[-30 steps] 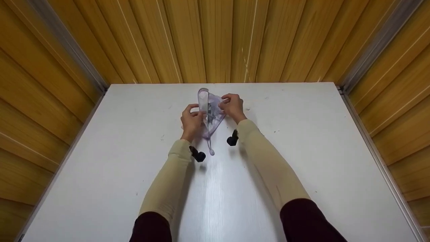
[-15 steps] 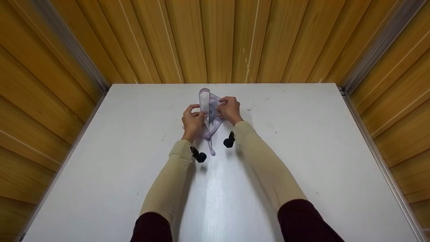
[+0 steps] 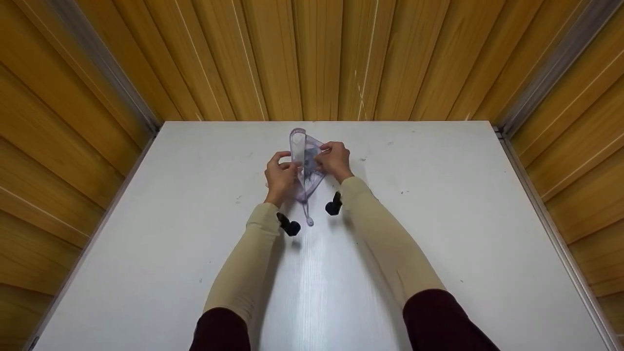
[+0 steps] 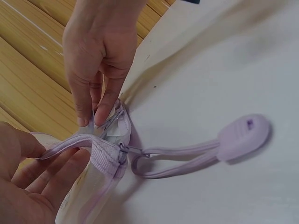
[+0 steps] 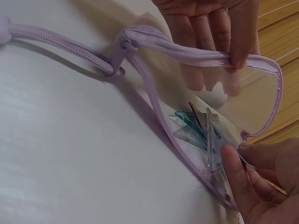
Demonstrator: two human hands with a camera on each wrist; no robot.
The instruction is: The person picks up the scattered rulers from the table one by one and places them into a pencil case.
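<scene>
A mesh zip pouch (image 3: pixel 298 146) with lilac trim stands open near the far edge of the table. My left hand (image 3: pixel 281 178) pinches one side of its mouth; in the left wrist view the thumb lies on the lilac edge (image 4: pixel 70 143). Several clear and teal plastic set squares (image 5: pixel 212 144) with pointed corners are in the mouth of the pouch. Thumb and fingers of my right hand (image 5: pixel 261 182) pinch a clear one there. From the zip slider (image 5: pixel 122 51) a cord runs to a lilac pull tab (image 4: pixel 245 137), lying on the table.
The white table (image 3: pixel 312 282) spreads around and in front of the pouch. Wood-patterned panels (image 3: pixel 317 58) rise behind it and at both sides. A black wrist camera (image 3: pixel 291 227) sticks out from the left sleeve, another black wrist camera (image 3: pixel 333 207) from the right one.
My right hand has shifted slightly left and nearer, from the pouch's right edge in over its mouth. The left hand has kept its hold on the pouch.
</scene>
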